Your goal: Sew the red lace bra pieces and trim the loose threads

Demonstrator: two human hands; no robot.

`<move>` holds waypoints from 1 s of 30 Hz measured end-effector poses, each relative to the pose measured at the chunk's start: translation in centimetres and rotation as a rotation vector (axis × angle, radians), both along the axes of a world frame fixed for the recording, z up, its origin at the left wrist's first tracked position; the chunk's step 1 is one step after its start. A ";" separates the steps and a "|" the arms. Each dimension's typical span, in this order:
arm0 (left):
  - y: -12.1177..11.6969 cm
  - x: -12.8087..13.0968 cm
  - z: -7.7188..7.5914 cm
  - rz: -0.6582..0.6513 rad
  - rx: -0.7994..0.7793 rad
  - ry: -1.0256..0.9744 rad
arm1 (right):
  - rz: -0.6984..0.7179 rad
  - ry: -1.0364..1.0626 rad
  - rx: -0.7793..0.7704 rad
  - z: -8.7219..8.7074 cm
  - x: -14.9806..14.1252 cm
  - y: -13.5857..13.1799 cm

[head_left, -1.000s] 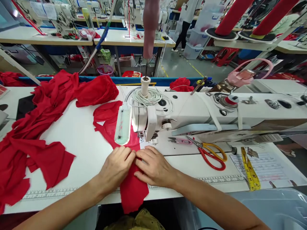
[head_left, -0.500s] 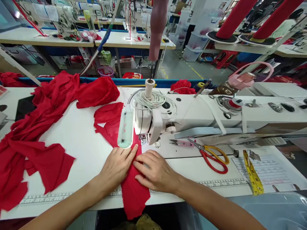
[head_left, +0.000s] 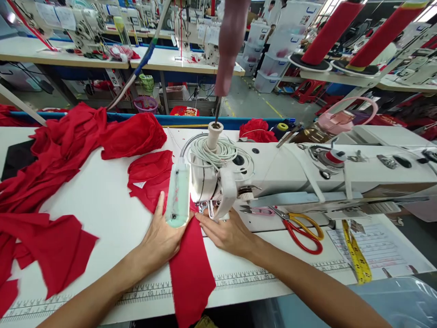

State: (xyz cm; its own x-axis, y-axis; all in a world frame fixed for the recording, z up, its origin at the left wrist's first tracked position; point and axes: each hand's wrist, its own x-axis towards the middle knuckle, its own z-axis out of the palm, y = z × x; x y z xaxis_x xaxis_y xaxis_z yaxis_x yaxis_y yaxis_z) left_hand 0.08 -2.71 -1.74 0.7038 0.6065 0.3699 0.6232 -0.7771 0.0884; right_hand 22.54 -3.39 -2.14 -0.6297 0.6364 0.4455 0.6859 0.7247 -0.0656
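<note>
A strip of red fabric [head_left: 191,269] runs from the table's front edge up under the head of a white sewing machine [head_left: 290,175]. My left hand [head_left: 162,234] lies flat and open on the fabric's left side, its fingertips partly hidden behind the machine's pale green lamp [head_left: 178,193]. On the fabric's right edge my right hand [head_left: 228,232] rests flat, fingers stretched toward the presser foot [head_left: 206,207].
A pile of red cloth pieces [head_left: 51,177] covers the table's left. Red-and-yellow scissors [head_left: 302,230], pink thread snips [head_left: 256,210] and a yellow tape measure [head_left: 357,257] lie right of my hands. Red thread cones [head_left: 327,32] stand behind; a grey bin [head_left: 392,303] sits at lower right.
Both hands have slid forward along the red fabric toward the presser foot, pushing it under the machine. My view has shifted a little closer.
</note>
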 end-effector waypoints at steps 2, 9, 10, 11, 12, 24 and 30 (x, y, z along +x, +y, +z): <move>0.0 0.0 0.1 -0.010 0.024 -0.006 | -0.017 -0.006 -0.017 -0.1 -0.2 0.0; -0.8 0.0 0.2 0.042 0.158 0.077 | -0.074 0.052 -0.127 0.4 -0.4 0.4; -0.9 0.1 0.2 0.043 0.180 0.098 | -0.072 0.069 -0.138 0.2 -0.3 0.4; -0.9 0.1 0.2 0.039 0.201 0.118 | -0.069 0.083 -0.138 0.0 -0.2 0.4; -1.0 0.2 0.3 0.031 0.221 0.137 | -0.070 0.098 -0.125 -0.3 0.0 0.4; 0.1 0.2 0.2 0.023 0.036 0.194 | -0.107 0.060 0.018 -0.8 0.2 -0.1; 0.6 -0.5 -1.7 0.034 -0.051 0.027 | 0.039 0.170 -0.059 -0.9 0.7 -0.6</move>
State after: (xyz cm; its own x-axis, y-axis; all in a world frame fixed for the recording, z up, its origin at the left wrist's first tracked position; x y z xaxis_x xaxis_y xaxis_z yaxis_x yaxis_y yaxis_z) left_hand -0.45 -2.14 -3.42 0.6915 0.6479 0.3194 0.6519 -0.7502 0.1103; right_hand 23.23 -4.01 -3.00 -0.5735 0.6409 0.5103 0.6324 0.7423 -0.2216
